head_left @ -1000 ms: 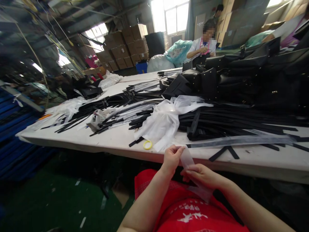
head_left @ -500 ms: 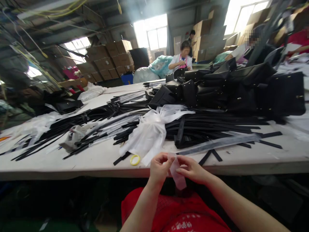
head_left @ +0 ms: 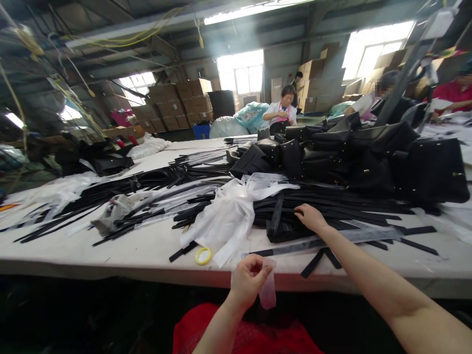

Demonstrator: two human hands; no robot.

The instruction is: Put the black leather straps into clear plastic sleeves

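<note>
My left hand (head_left: 248,281) is at the table's front edge, thumb and fingers pinched on a translucent plastic sleeve (head_left: 268,291). The sleeve's narrow end hangs below the fingertips, above my red clothing. Over the pile of black straps (head_left: 332,199) is my right hand (head_left: 310,218), its fingers loosely bent and pointing left, with nothing visible in them. Whether it touches a strap I cannot tell. Just beneath my right wrist, a strap in a clear sleeve (head_left: 295,247) lies along the table. A crumpled white plastic sheet (head_left: 234,204) covers part of the straps.
A yellow ring (head_left: 203,255) lies near the front edge of the white table (head_left: 140,263). Black bags (head_left: 332,152) are heaped behind the straps. A grey bundle (head_left: 112,216) is at left. Across the table sits a person (head_left: 282,112); cartons (head_left: 184,101) stand behind.
My right hand has let go of the plastic sleeve and moved up and right over the black straps. My left hand keeps hold of the sleeve. The camera view has tilted up slightly.
</note>
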